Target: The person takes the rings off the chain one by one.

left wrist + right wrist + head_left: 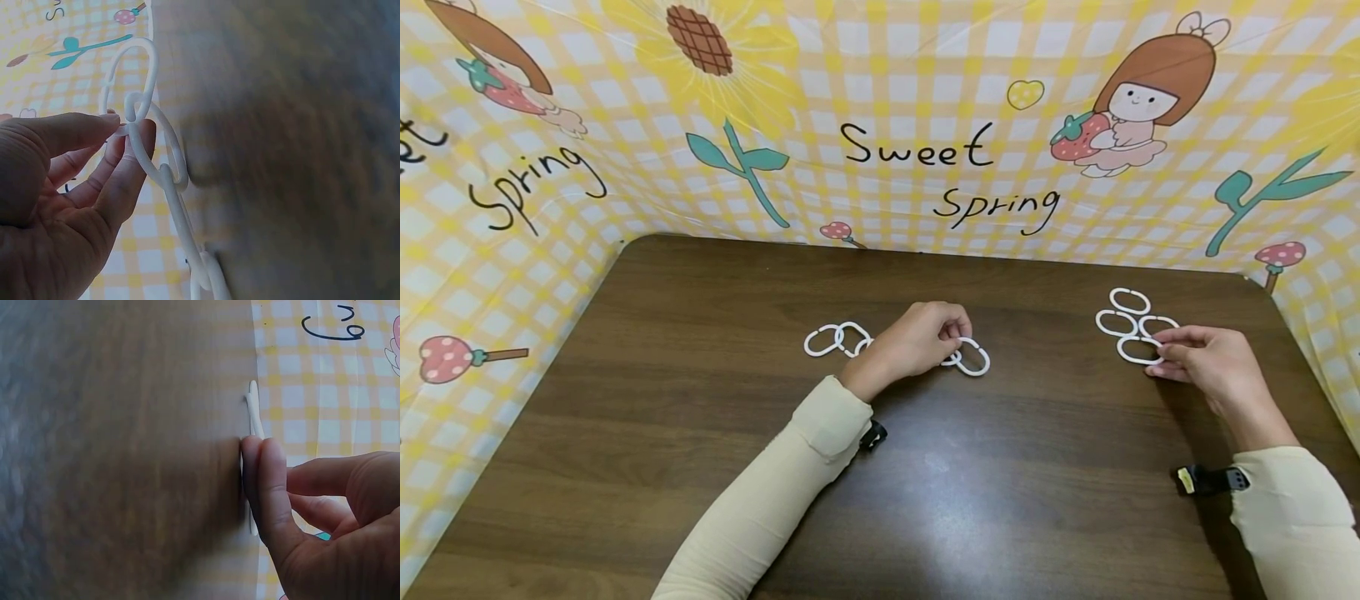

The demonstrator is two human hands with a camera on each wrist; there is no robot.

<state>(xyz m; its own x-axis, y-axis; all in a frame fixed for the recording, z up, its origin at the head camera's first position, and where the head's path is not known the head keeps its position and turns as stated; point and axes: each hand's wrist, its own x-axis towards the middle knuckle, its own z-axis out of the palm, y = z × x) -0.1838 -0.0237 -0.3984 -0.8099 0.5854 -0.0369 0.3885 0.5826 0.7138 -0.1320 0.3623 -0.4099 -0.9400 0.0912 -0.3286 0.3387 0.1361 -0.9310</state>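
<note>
A chain of white oval plastic links (823, 341) lies across the middle of the table, partly hidden behind my left hand (917, 337). Thumb and fingertips of that hand pinch a link near the chain's right end, and in the left wrist view the linked chain (178, 215) hangs down past the fingers. Over on the right, my right hand (1217, 367) pinches the edge of a loose white link (1138, 350). Several more loose links (1116, 323) lie just behind it, close together. In the right wrist view the fingers cover most of the links (254, 406), seen edge-on.
The dark wooden table (700, 467) is bordered at the back and sides by a yellow checked cloth (880, 200) with printed drawings. A dark wrist strap (1210, 480) sits at the right sleeve, another at the left cuff.
</note>
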